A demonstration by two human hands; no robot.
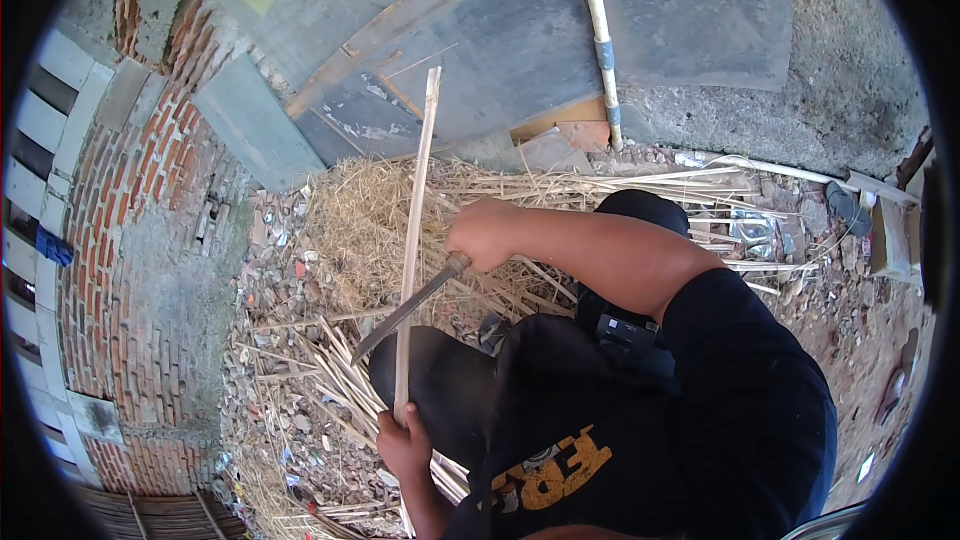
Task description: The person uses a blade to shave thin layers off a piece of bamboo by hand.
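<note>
A long, pale strip of split bamboo (416, 210) stands out in front of me, running from my lap toward the far wall. My left hand (404, 445) grips its near end, thumb pressed along the strip. In my right hand (487, 234) is a knife (405, 312) with a wooden handle and a long dark blade. The blade crosses the bamboo strip at a slant over my left knee, its tip pointing to the near left. Whether the edge cuts into the strip, I cannot tell.
Fine shavings (360, 215) heap up beyond my knees. Bamboo strips (345, 380) lie bundled left of my leg, and more strips (700, 180) lie at the far right. Rubble covers the ground. A brick wall (130, 270) rises on the left; boards (480, 50) and a white pipe (601, 30) lean at the back.
</note>
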